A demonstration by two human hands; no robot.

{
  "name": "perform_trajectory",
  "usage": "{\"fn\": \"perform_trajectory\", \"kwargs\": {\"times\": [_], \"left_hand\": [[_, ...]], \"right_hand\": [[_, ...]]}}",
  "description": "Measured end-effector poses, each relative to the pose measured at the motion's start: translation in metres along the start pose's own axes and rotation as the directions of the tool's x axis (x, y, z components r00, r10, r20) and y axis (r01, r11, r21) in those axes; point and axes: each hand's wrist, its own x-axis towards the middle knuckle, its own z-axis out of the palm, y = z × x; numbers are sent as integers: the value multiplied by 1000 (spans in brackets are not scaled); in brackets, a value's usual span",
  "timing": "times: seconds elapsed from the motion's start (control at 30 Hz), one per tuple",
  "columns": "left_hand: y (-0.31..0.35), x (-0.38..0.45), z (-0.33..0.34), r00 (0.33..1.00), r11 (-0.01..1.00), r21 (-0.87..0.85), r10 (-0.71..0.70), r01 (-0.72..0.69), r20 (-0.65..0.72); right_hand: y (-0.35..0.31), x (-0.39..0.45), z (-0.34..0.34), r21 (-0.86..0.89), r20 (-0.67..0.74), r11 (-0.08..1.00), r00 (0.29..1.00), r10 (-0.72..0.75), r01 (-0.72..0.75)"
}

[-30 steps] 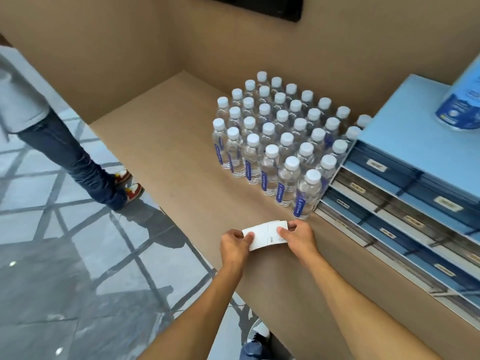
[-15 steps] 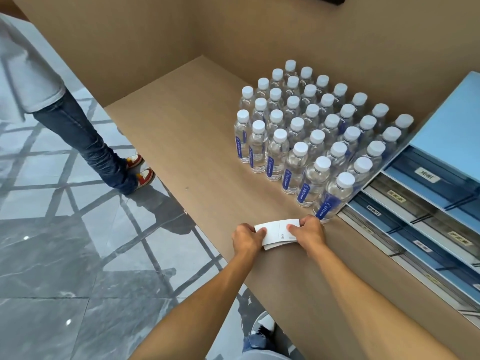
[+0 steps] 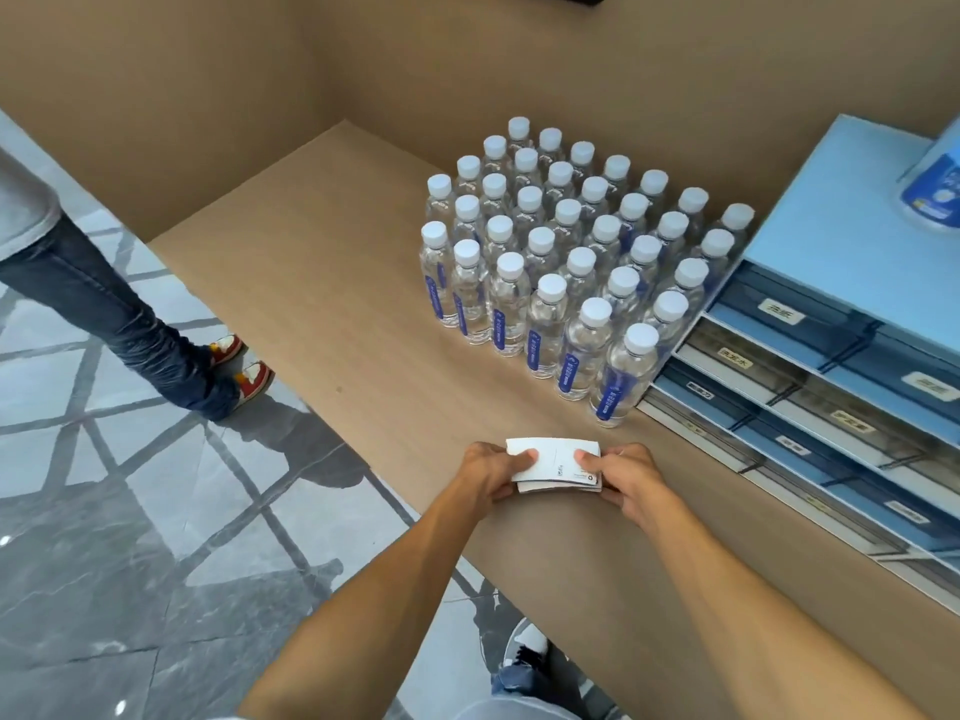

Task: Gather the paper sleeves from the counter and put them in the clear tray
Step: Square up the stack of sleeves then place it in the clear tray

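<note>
A small stack of white paper sleeves (image 3: 555,464) sits between both my hands, just above the brown counter (image 3: 322,283) near its front edge. My left hand (image 3: 491,470) grips the stack's left end, thumb on top. At the right end, my right hand (image 3: 626,478) pinches it the same way. The sleeves are squared up into one flat pile with a little print on the top one. No clear tray is in view.
Several water bottles (image 3: 566,262) with white caps stand in a block behind the hands. A blue drawer unit (image 3: 831,366) with labelled trays fills the right side, a blue can (image 3: 935,184) on top. Another person's legs (image 3: 130,324) stand on the tiled floor at left.
Both hands kept hold of the sleeves and drew them slightly nearer the counter's front edge, with the pile now more squared. The camera view shifted, so the bottles sit differently in frame.
</note>
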Motion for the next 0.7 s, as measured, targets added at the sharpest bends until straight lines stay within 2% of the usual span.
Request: {"fn": "perform_trajectory", "kwargs": {"times": [0.17, 0.37, 0.5, 0.7], "left_hand": [[16, -15, 49, 986, 946, 292, 106, -140, 129], [17, -42, 139, 889, 839, 397, 201, -373, 411], [-1, -61, 195, 834, 784, 418, 217, -459, 508], [-31, -89, 254, 764, 752, 398, 212, -526, 610]], "right_hand": [[12, -16, -63, -8, -70, 998, 996, -61, 61], [50, -48, -148, 128, -282, 976, 950, -134, 176], [88, -70, -192, 255, -392, 933, 909, -142, 255], [141, -86, -228, 535, -508, 754, 858, -75, 382]]}}
